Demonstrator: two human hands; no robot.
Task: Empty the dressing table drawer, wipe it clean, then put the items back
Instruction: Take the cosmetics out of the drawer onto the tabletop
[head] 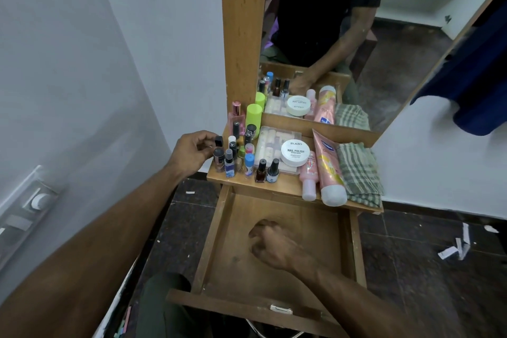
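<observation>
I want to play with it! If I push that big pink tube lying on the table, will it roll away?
The pink tube might roll a little, since its body looks round. The folded cloth beside it would probably stop it on that side. Its white cap pokes over the table edge, so a hard push could drop it.

Green-checked cloth (359, 173), pink tube (327, 170), lime-green cap (253, 115), white jar (295, 152)

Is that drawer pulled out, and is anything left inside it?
Pulled out. The drawer shows bare wood; only the right hand is over it, hiding a patch.

Hands (192, 149) (274, 244) apart (fingers curled)
</observation>
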